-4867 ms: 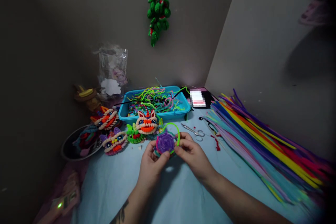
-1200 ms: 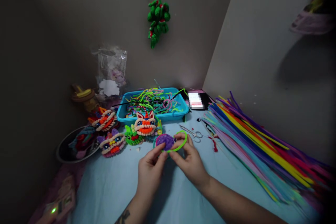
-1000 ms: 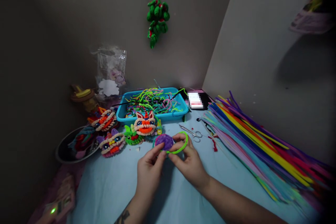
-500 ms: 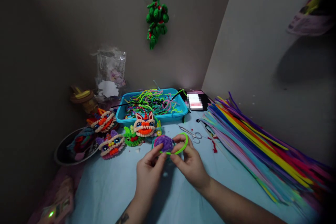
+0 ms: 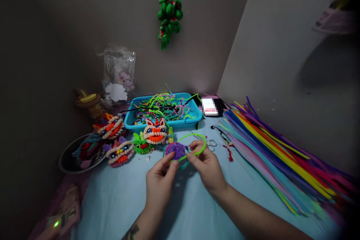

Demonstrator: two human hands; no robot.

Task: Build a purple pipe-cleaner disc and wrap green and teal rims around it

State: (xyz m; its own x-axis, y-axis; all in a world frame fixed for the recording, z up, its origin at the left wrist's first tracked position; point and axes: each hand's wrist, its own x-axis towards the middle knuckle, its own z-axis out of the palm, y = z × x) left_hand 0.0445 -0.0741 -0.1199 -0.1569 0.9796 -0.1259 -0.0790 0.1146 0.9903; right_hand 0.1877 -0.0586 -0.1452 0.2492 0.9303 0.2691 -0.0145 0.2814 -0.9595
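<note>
A small round purple disc (image 5: 176, 150) of tightly coiled fuzzy wire, edged in teal, faces up and tilts slightly, just in front of the blue tray (image 5: 182, 123) and raised a little off the table. A neon green pipe cleaner (image 5: 192, 134) curves from the disc's right edge in an open loop, toward the tray's right end.

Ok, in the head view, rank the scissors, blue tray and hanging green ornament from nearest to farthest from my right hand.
From the right hand:
1. Scissors, just beyond it.
2. Blue tray, farther back, slightly left.
3. Green ornament, hanging high, farthest back.
</note>
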